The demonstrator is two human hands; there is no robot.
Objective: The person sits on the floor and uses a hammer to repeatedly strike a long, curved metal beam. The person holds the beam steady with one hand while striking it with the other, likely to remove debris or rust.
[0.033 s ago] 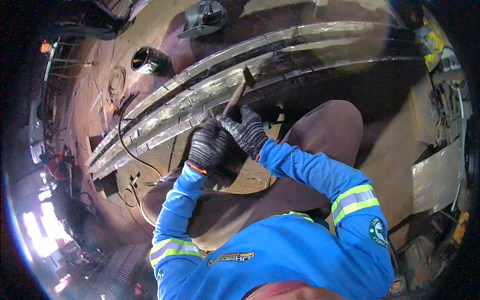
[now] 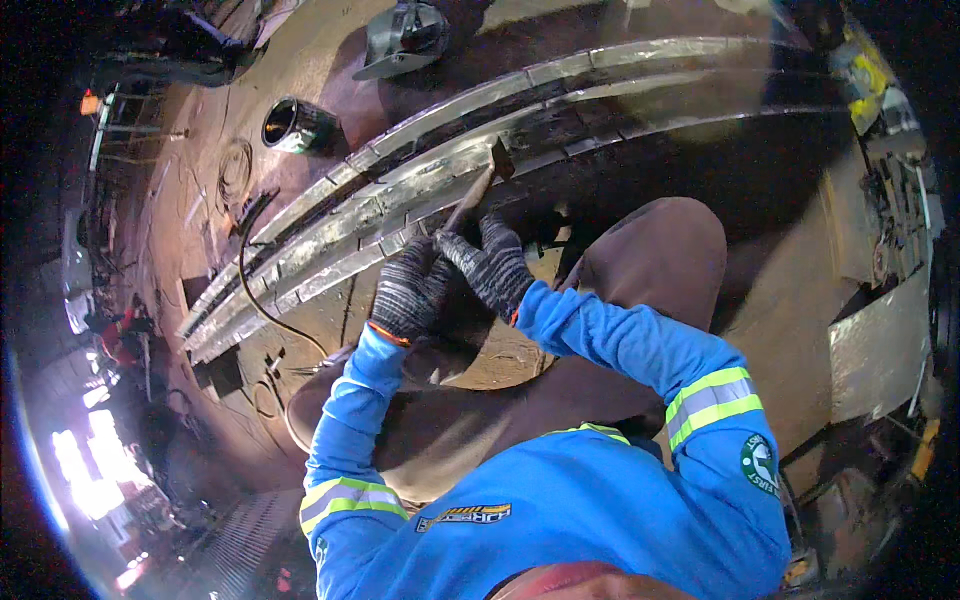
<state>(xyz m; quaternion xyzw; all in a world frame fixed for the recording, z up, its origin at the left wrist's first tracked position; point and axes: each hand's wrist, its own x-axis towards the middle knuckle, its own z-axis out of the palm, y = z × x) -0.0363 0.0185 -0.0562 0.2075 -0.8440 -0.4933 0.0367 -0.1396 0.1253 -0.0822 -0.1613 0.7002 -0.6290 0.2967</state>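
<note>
My right hand (image 2: 490, 265), in a grey and black knit glove, is closed around the lower handle of a hammer (image 2: 474, 195). The dark hammer head points away from me and is over the near part of long, curved metal bars (image 2: 400, 195); I cannot tell whether it touches them. Close beside it, my left hand (image 2: 410, 290) wears a matching glove with an orange cuff edge. Its fingers are curled in against the right hand near the handle's lower end, and what they hold, if anything, is hidden.
A dark cable or hose (image 2: 250, 285) crosses the bars' left end. Beyond them are an open can (image 2: 290, 125) and a welding helmet (image 2: 402, 42). A metal plate (image 2: 880, 340) lies at right. My bent knee (image 2: 660, 250) is close to the bars.
The hammer head has shifted slightly right and toward me. Both hands keep nearly the same place, and the whole view has tilted a little.
</note>
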